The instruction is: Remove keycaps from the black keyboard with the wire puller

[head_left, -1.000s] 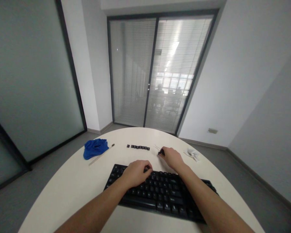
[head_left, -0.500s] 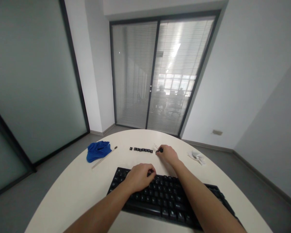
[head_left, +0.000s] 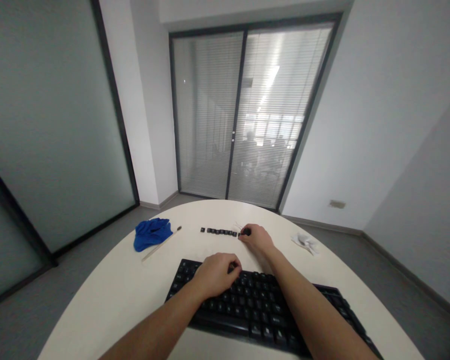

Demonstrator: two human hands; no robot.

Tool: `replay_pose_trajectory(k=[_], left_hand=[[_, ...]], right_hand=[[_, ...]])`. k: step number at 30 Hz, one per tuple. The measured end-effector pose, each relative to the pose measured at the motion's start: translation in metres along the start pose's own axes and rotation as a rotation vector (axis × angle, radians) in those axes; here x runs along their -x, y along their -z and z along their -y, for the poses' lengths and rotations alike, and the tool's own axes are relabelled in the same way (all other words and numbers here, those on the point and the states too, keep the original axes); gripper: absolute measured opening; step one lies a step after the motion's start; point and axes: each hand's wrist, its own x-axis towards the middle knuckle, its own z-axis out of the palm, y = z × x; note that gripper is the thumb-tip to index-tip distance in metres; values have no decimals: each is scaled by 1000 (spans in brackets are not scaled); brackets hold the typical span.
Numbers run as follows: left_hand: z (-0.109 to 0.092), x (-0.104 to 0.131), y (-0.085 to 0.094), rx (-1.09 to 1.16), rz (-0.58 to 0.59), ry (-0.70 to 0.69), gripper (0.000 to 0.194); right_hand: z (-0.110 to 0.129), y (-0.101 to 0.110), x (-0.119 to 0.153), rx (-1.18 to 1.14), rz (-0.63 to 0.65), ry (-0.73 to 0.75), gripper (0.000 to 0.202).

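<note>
A black keyboard (head_left: 247, 302) lies across the near part of the round table. My left hand (head_left: 219, 272) rests on its back rows, fingers curled and thumb bent toward the index finger; what is inside the grip, if anything, is hidden. Farther back, my right hand (head_left: 257, 237) is closed around a wire keycap puller (head_left: 247, 231), whose black handle and thin pale wires show at the fingertips. Under those fingertips a small black keycap (head_left: 239, 234) sits at the right end of a row of several loose keycaps (head_left: 221, 232). One more keycap (head_left: 202, 230) stands slightly apart at the left.
A blue cloth or glove (head_left: 152, 233) is crumpled at the table's left, beside a thin brush (head_left: 161, 244) with a dark tip. Crumpled white material (head_left: 305, 242) lies at the right. The pale round table (head_left: 108, 300) curves away toward glass doors (head_left: 240, 115) with blinds.
My right hand has shifted slightly left with the puller, bringing the keycap at its fingertips close to the row's right end. My left hand and the keyboard have stayed put.
</note>
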Motion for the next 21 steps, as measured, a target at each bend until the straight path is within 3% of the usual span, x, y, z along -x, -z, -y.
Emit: replay_pose_trajectory(k=[8,13,17,21], left_hand=[[0,0,1,5,4,-4,23],[0,1,3,23,23,-14,24],[1,1,6,27,67,-78,26],[9,-1,11,55,110,-110,25]], right_hand=[[3,0,2,-65,-52,12,25],[8,23,7,-146,-154,25,29],[12,47,28,-230,-205,61,40],[13,56,60,-448,-125,128,40]])
